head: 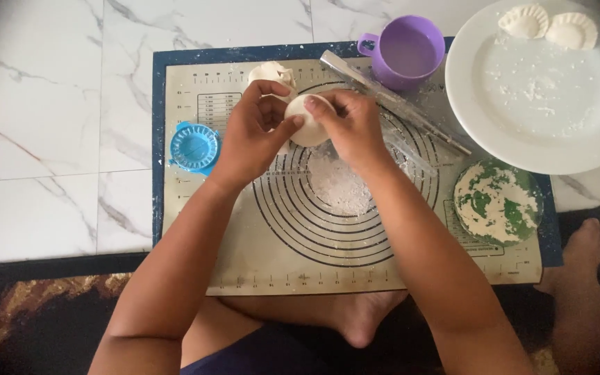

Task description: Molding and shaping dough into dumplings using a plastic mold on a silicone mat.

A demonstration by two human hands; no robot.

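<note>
1. Nearest the camera, a bare foot (359, 321) is resting at the near edge of the baking mat (244, 257), tucked under the person's forearms.
2. Both hands are meeting above the far half of the mat, over its printed rings. The left hand (255, 132) is curling around a small round piece of dough (307, 119), thumb pressing on its near edge and fingers cupping it from behind.
3. The right hand (352, 125) is pinching the same piece from the other side, fingertips closing on its top edge.
4. A patch of loose flour (338, 184) is lying on the mat just below the hands.
5. A lump of dough (272, 71) is sitting just beyond the left hand.
6. A blue dumpling press (194, 148) is lying open at the mat's left edge.
7. A rolling pin (397, 104) is slanting across the mat near a purple cup (405, 52).
8. A green bowl (498, 201) dusted with flour is sitting on the right.
9. A white plate (536, 132) is holding two shaped dumplings (548, 24) at its far rim.
</note>
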